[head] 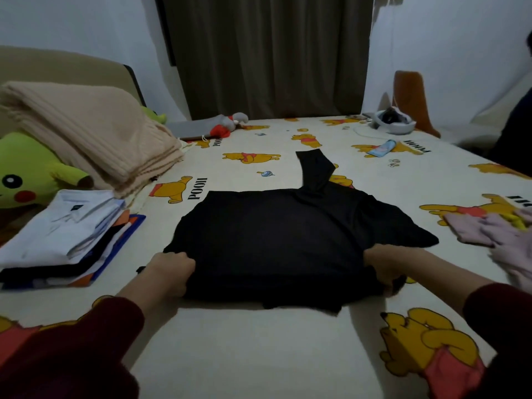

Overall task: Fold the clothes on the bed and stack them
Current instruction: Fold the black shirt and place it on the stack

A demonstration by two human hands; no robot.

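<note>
Head view — close, looking down across bed (259, 355).

The fingers of the left hand (169, 273) and right hand (384, 270) curl under the black garment (276, 243) and are hidden. The pink clothing (501, 240) is blurred and cut off by the right edge. The lower layers of the folded stack (66, 234) are covered by a white shirt. A seated person (515, 131) is cropped at the right edge.
</note>
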